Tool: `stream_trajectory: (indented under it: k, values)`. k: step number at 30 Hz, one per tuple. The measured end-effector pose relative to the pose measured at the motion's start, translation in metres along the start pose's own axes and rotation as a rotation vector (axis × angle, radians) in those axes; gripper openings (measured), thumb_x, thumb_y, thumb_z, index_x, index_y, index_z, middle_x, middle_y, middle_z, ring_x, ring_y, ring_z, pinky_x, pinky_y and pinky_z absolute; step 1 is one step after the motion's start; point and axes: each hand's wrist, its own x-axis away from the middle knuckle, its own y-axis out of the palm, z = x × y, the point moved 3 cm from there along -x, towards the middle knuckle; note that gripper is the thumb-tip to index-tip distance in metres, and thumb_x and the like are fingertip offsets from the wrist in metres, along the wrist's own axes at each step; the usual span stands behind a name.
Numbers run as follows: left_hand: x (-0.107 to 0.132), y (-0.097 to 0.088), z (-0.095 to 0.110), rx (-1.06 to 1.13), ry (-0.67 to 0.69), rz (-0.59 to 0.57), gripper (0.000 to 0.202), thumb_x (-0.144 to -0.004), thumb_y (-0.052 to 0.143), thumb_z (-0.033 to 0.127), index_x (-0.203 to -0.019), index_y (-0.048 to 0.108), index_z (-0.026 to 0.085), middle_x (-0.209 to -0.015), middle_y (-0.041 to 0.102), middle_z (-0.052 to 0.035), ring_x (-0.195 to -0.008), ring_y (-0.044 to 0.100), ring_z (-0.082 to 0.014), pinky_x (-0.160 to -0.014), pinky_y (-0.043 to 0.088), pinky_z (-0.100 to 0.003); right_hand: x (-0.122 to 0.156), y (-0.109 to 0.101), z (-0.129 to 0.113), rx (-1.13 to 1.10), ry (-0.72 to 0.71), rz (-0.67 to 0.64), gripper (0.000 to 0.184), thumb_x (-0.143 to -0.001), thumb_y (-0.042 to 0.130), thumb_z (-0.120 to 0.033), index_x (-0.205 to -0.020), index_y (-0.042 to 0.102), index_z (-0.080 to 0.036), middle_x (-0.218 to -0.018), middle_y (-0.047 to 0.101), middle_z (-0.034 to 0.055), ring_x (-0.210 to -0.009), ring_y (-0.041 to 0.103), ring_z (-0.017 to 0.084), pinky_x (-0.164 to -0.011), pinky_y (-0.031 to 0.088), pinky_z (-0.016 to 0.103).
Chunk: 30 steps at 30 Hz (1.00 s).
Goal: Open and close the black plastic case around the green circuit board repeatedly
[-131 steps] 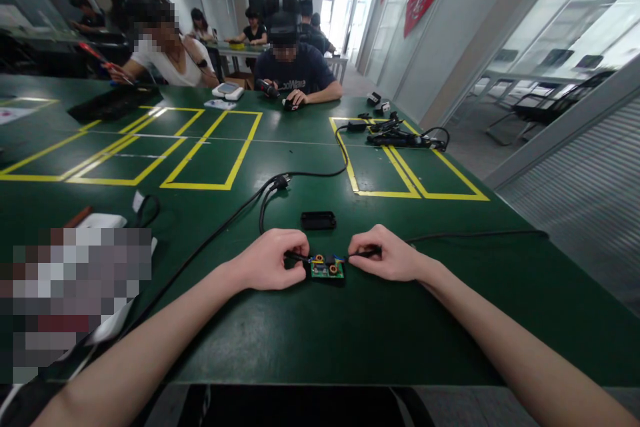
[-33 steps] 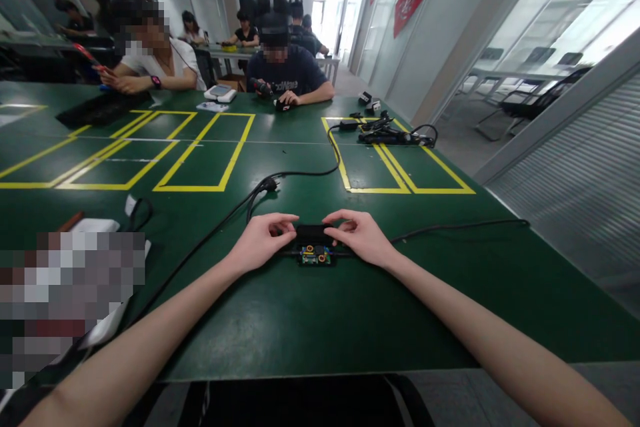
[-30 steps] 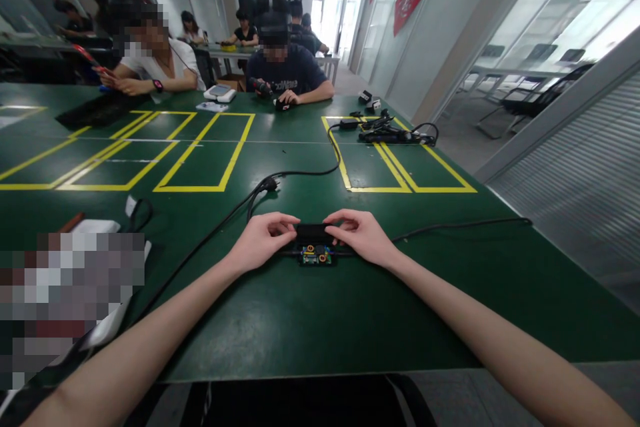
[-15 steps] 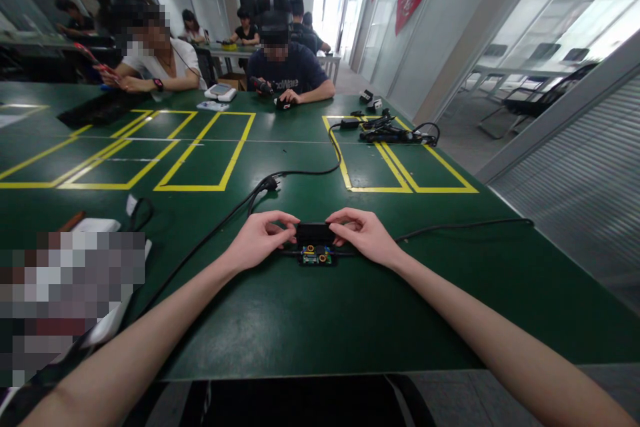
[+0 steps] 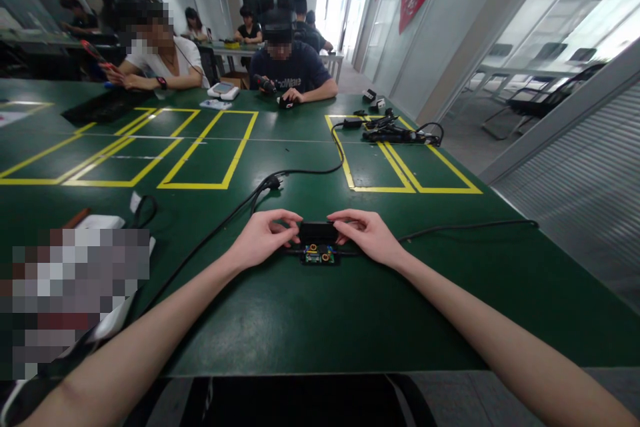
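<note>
A black plastic cover (image 5: 319,231) stands tilted up just behind a small circuit board (image 5: 319,254). The board shows copper-coloured coils and lies in a black housing on the table, with a dark cable leaving on each side. My left hand (image 5: 263,237) pinches the cover's left end between thumb and fingers. At its right end, my right hand (image 5: 370,237) grips the cover the same way; some of its fingers are hidden behind the cover. Whether the cover touches the housing I cannot tell.
A black cable with a plug (image 5: 273,183) crosses the green table (image 5: 240,340). Bundled black adapters and cords (image 5: 387,133) lie at the back right. A blurred-out object (image 5: 80,300) sits at left. Two people work across the table, one holding a dark tool (image 5: 264,84).
The view has shifted slightly. Both hands keep hold of the cover, which stays tilted behind the board with hardly any movement.
</note>
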Motion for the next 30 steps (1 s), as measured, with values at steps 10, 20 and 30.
stream_trajectory:
  k: [10, 20, 30]
  values:
    - [0.001, 0.0, 0.0, 0.021, 0.0, 0.022, 0.035, -0.082, 0.058, 0.023, -0.114, 0.066, 0.014, -0.083, 0.075, -0.0043, -0.073, 0.077, -0.0193, -0.061, 0.06, -0.027, 0.001, -0.001, -0.001, -0.069, -0.043, -0.026, 0.047, -0.09, 0.069, -0.048, -0.127, 0.069, -0.018, -0.092, 0.076, 0.0052, -0.066, 0.07, 0.015, -0.061, 0.064, 0.03]
    - [0.002, 0.001, 0.002, -0.035, 0.006, -0.01, 0.034, -0.088, 0.052, 0.031, -0.114, 0.068, 0.014, -0.075, 0.075, -0.0037, -0.07, 0.073, -0.0168, -0.063, 0.057, -0.026, 0.005, -0.002, -0.008, -0.044, -0.092, -0.096, 0.049, -0.094, 0.065, -0.052, -0.13, 0.067, -0.018, -0.091, 0.08, 0.0087, -0.08, 0.075, 0.019, -0.076, 0.063, 0.034]
    - [0.013, 0.006, 0.013, -0.474, 0.383, -0.157, 0.039, -0.082, 0.076, 0.043, -0.111, 0.072, 0.018, -0.1, 0.076, -0.0068, -0.085, 0.071, -0.0191, -0.074, 0.055, -0.028, 0.008, 0.0, -0.017, 0.11, -0.168, -0.168, 0.033, -0.092, 0.067, -0.041, -0.115, 0.074, -0.019, -0.096, 0.081, 0.0082, -0.086, 0.077, 0.021, -0.081, 0.062, 0.034]
